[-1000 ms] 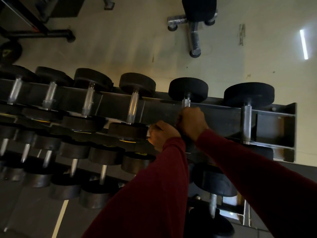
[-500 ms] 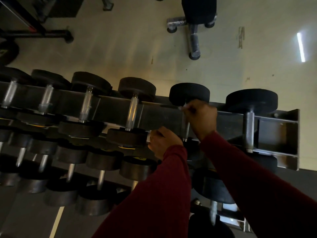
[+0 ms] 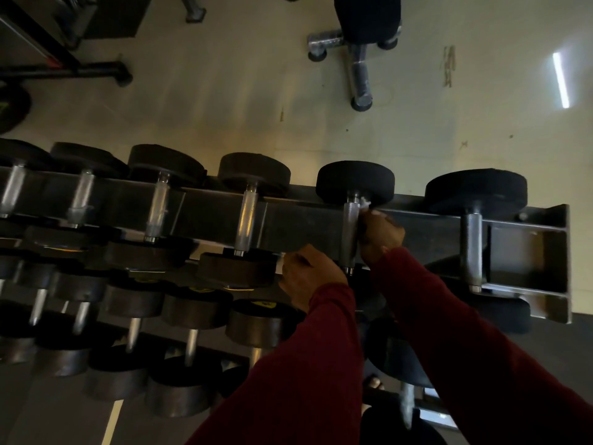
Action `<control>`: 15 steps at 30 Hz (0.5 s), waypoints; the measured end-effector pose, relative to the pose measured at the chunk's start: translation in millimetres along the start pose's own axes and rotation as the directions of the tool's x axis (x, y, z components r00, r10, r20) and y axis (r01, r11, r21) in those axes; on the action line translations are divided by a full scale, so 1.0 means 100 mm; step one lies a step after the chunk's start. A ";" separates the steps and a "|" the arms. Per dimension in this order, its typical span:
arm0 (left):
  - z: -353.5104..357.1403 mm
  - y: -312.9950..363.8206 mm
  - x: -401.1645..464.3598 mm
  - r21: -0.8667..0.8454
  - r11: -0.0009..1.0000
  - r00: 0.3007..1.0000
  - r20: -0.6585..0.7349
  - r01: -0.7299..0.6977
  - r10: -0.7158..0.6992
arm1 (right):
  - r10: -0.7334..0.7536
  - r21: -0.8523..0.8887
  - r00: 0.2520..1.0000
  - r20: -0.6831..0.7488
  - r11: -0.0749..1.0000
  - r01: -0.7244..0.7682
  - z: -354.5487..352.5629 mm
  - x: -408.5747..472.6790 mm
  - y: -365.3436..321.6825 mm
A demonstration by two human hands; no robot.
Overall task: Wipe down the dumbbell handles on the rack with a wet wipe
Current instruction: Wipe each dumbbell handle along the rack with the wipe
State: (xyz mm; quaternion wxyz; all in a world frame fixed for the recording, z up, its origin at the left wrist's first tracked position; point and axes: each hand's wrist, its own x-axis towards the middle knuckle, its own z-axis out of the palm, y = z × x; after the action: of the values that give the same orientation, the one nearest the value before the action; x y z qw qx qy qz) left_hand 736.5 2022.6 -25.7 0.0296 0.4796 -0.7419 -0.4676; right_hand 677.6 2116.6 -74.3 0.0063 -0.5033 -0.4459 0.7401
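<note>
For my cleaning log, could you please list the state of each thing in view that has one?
Right hand: curled beside the handle, holding a wet wipe.
Left hand: curled at the rack's front edge; contents not visible.
Dumbbell handle: on the top rack, mostly uncovered.
Rightmost dumbbell: racked, untouched.

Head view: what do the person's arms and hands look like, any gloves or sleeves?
Both arms wear long dark red sleeves of a fine knit-like fabric, reaching to the wrists. The left hand and right hand are bare: no gloves show, and no watch, ring or band can be made out in the dim light. No logos or markings are visible on the sleeves.
</note>
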 end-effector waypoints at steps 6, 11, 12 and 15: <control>0.06 -0.06 0.07 -0.014 1.000 1.000 0.005 -0.017 0.017 | -0.159 0.133 0.987 0.011 0.979 0.156 -0.05 0.04 0.07; 0.07 -0.05 0.05 0.005 1.000 1.000 -0.022 -0.014 0.014 | -0.234 -0.016 0.971 -0.058 0.972 0.234 -0.03 0.06 0.04; 0.06 -0.05 0.05 0.007 1.000 1.000 -0.023 -0.015 0.016 | -0.152 0.024 0.987 -0.054 0.988 0.153 -0.01 0.06 0.04; 0.06 -0.05 0.05 0.034 0.999 1.000 -0.012 -0.017 0.017 | -0.042 0.036 0.998 -0.050 0.998 0.044 -0.01 0.09 0.04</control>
State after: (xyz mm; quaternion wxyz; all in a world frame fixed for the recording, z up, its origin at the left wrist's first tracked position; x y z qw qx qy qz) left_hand 734.6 2022.5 -34.1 0.0301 0.4767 -0.7535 -0.4518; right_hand 675.3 2118.8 -83.5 0.0427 -0.5116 -0.4426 0.7353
